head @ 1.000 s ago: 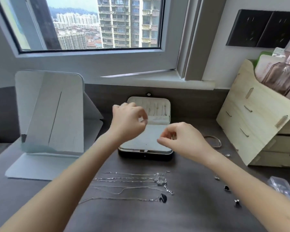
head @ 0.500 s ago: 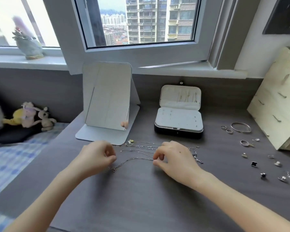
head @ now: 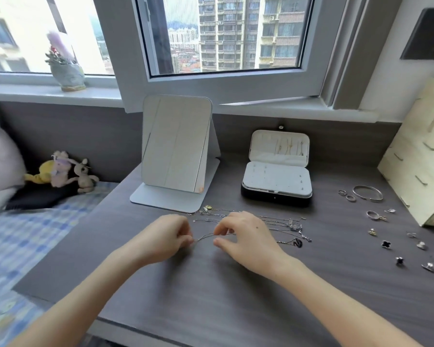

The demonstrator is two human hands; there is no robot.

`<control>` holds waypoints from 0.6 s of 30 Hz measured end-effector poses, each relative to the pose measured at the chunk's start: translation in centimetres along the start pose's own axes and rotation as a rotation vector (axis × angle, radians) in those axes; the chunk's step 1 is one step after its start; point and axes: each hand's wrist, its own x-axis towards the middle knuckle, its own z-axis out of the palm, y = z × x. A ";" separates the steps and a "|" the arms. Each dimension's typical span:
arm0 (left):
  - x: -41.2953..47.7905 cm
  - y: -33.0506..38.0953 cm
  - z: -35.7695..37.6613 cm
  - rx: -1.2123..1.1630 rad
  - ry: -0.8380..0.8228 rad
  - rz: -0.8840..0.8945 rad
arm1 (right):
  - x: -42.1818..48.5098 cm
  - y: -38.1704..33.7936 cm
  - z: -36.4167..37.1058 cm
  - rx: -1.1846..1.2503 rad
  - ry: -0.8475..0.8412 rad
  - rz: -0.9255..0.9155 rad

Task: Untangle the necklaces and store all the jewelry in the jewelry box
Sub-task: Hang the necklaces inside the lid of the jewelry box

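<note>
Hands are closing in on each other versus half a second ago, gap between them shrinking, and the thin chain (head: pixel 205 237) is now arcing up off the desk (head: pixel 211 301) between them.

Left hand (head: pixel 164 237), centre frame, is pinching the chain's left end, fingers curled. Right hand (head: pixel 247 240), just right of it, is holding the same chain at its curled fingertips, thumb sitting a little below.

Other necklaces (head: pixel 273 220) are lying in rough rows just behind and right of the right hand, black pendant (head: pixel 298 243) at the right end of the nearest one.

Jewelry box (head: pixel 276 182) is sitting open above the hands, lid upright, gold pieces hanging in the lid.

Folding mirror (head: pixel 176 146) is standing left of the box.

On the right side of the frame: bangle (head: pixel 367 192), rings (head: pixel 346 195), black clover earring (head: pixel 385 244) and other small pieces, spread out, well apart from the box.

Wooden organizer (head: pixel 416 169) is at the right edge, plush toys (head: pixel 63 171) at the left.
</note>
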 end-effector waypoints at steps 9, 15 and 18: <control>-1.1 3.8 -3.9 -0.691 -0.079 0.158 | -0.8 -1.9 -2.5 0.562 -0.013 0.053; -0.7 6.3 -4.3 -0.709 -0.215 0.242 | -3.0 -1.6 -7.1 0.529 0.024 0.149; -0.5 7.7 -4.1 -0.731 -0.290 0.273 | -3.7 -1.8 -9.4 0.472 0.052 0.169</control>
